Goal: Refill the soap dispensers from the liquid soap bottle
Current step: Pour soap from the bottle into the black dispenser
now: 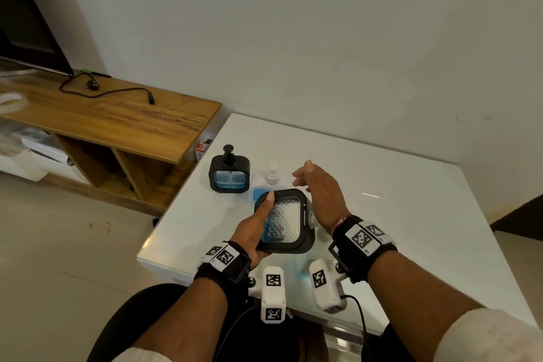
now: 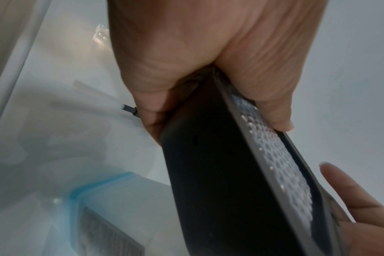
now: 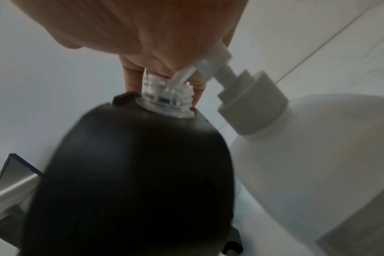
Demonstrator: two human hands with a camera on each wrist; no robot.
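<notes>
My left hand (image 1: 256, 228) grips a black soap dispenser (image 1: 286, 222) with a clear textured window, held tilted above the white table (image 1: 411, 214). Its pump is off, and the bare clear threaded neck (image 3: 164, 98) points right. In the left wrist view the thumb (image 2: 272, 104) lies on the window of the dispenser (image 2: 219, 173). My right hand (image 1: 318, 185) hovers open just behind it, fingers reaching toward the white liquid soap bottle (image 1: 269, 182) with its white pump (image 3: 248, 104). A second black dispenser (image 1: 229, 175), with its pump on and blue liquid inside, stands to the left.
The table's near edge lies just under my wrists. A wooden TV cabinet (image 1: 117, 120) with a black cable (image 1: 105, 91) and a dark screen (image 1: 23, 23) stands to the left. A pale wall rises behind the table.
</notes>
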